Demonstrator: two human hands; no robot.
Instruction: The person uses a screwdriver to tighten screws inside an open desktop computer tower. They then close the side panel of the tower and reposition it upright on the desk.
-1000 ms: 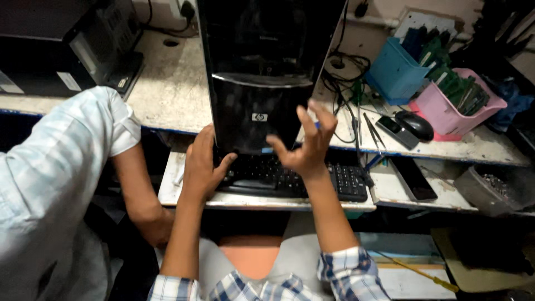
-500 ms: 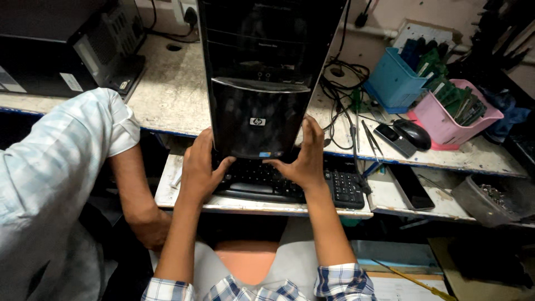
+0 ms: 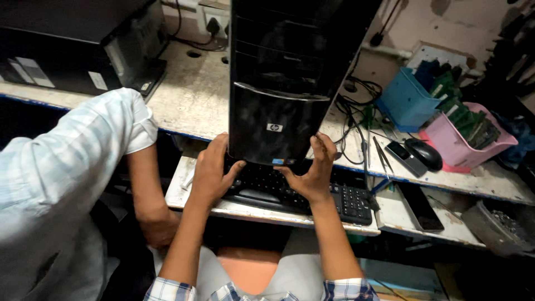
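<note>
Both hands grip the bottom front edge of a tall glossy black plastic computer tower case, which stands upright on the worn pale bench, its front overhanging the near edge. The left hand clasps the case's lower left corner, fingers wrapped up along the side and thumb stretched under the front panel. The right hand clasps the lower right corner in the same way, fingers up the side, thumb underneath.

Just below the hands lies a flat black keyboard on a pale pull-out shelf under the bench. To the right of the case a tangle of black cables trails over the bench. Farther right stand a blue plastic bin and a pink plastic bin, both filled with green circuit boards. Near the pink bin lies a black computer mouse, with a small black rectangular device just beside it. At the far left of the bench rests another black computer case, lying on its side.

At the left, another person's arm in a pale checked short sleeve hangs down beside the pull-out shelf.
</note>
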